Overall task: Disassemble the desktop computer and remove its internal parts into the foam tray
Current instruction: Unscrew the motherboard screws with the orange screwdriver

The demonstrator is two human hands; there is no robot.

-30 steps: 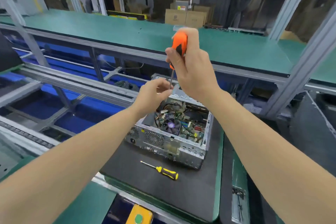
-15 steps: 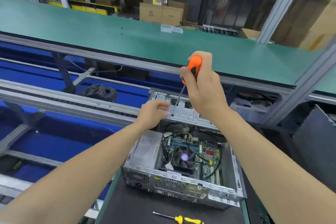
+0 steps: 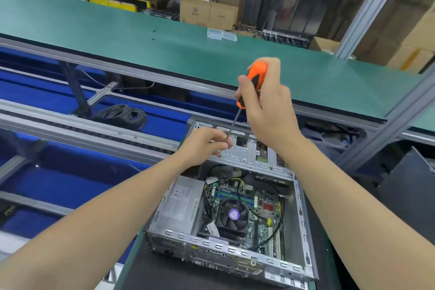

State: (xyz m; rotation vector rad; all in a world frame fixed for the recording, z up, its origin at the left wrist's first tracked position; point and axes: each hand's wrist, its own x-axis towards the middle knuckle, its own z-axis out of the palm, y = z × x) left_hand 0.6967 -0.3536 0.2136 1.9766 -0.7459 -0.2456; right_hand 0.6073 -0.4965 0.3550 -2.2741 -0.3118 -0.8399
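Observation:
An open desktop computer case (image 3: 303, 223) lies on a black mat, its motherboard, CPU fan (image 3: 233, 215) and grey power supply (image 3: 181, 205) exposed. My right hand (image 3: 266, 106) grips the orange-and-black handle of a screwdriver (image 3: 254, 80) held nearly upright. The shaft slants down to the metal drive bracket (image 3: 251, 155) at the case's far end. My left hand (image 3: 204, 146) pinches the lower end of the shaft by the bracket's left side. The tip is hidden behind my left fingers. No foam tray is in view.
A long green workbench (image 3: 117, 30) runs across behind the case, with a small clear plastic box (image 3: 221, 35) on it. Aluminium rails and blue conveyor sections (image 3: 58, 172) lie to the left, with a coil of black cable (image 3: 122, 113). A dark panel (image 3: 409, 186) stands at right.
The view has moved closer to the case and dropped the yellow screwdriver out of frame. Both hands stay on the orange screwdriver at the drive bracket.

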